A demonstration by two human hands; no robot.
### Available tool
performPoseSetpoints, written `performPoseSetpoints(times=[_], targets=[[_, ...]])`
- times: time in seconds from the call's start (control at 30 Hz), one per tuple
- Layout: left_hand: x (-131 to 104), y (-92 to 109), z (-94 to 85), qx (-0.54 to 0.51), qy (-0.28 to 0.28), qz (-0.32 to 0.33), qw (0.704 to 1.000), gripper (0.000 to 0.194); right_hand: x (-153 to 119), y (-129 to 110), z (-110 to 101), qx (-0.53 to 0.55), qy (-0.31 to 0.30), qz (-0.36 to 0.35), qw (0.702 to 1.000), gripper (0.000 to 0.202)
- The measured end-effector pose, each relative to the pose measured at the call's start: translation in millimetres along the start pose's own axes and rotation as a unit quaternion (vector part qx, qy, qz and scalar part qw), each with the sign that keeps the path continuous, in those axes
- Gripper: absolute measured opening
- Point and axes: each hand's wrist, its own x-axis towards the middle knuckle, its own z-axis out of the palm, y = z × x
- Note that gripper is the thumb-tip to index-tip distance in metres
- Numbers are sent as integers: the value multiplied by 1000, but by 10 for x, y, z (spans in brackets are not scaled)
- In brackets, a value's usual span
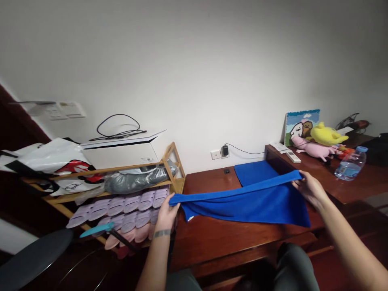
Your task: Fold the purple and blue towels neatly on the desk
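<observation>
A blue cloth [242, 204], like a towel, is stretched out between my two hands over the reddish-brown wooden desk [200, 242]. My left hand [167, 212] pinches its upper left corner, and a small white tag shows near that end. The upper right corner is gripped by my right hand [308, 189]. From the taut top edge the cloth hangs in loose folds, its lower edge close to the desk top; I cannot tell whether it touches. Behind it, a second blue cloth [256, 171], folded flat, lies at the back of the desk.
At left stands a wooden rack [178, 173] with lilac slippers [130, 206], a white box [121, 155] and a plastic bag [57, 159]. A water bottle [350, 165], plush toys [324, 139] and a remote [293, 157] sit on the raised right surface. A plugged-in adapter [225, 150] is on the wall.
</observation>
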Motion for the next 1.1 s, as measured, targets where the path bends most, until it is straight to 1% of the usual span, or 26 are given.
performPoseSetpoints(times=[0.07,0.13,0.2,0.27,0.3,0.37,0.43,0.5,0.57,0.6,0.63,0.7,0.77,0.83,0.9,0.97,1.03,1.1], targets=[[177,61,48,22,-20,16,999,47,95,-55,204,-7,7,14,1000,16],[373,141,38,25,-17,23,999,46,166,-111,345,-6,-3,-7,1000,16],[502,207,-36,11,6,40,999,44,199,-142,362,2,-26,-44,999,13],[488,224,-152,-8,33,53,998,40,199,-111,227,7,-51,-76,996,16],[415,207,-212,-21,41,44,998,40,190,-62,104,2,-61,-87,994,19],[145,114,-311,-47,38,-21,998,42,165,118,-224,-31,-61,-95,993,26],[-241,-56,-363,-61,23,-109,992,47,133,401,-615,-92,-42,-82,991,31],[-646,-283,-372,-41,9,-156,987,50,102,750,-1004,-164,-26,-44,985,35],[-976,-538,-359,-3,-10,-183,983,52,85,1103,-1345,-236,-15,7,972,39],[-1097,-663,-353,24,-26,-193,981,54,86,1261,-1488,-271,-8,27,962,40],[-1187,-780,-351,53,-44,-198,978,55,94,1397,-1612,-306,-2,36,951,41],[-1298,-972,-370,106,-81,-196,972,55,129,1591,-1803,-361,6,28,932,41],[-1369,-1097,-422,134,-115,-180,968,51,176,1681,-1931,-382,13,4,924,41],[-1456,-1165,-494,155,-154,-146,965,46,222,1692,-2020,-377,28,-15,926,43],[-1583,-1199,-561,182,-194,-105,958,51,259,1653,-2096,-378,24,-27,925,44],[-1731,-1222,-607,209,-219,-76,950,60,285,1590,-2172,-404,-6,-42,914,46],[-1859,-1235,-639,230,-219,-57,947,64,301,1518,-2246,-429,-39,-60,900,47],[-1926,-1220,-675,245,-195,-44,949,56,308,1441,-2306,-433,-60,-89,895,48]])
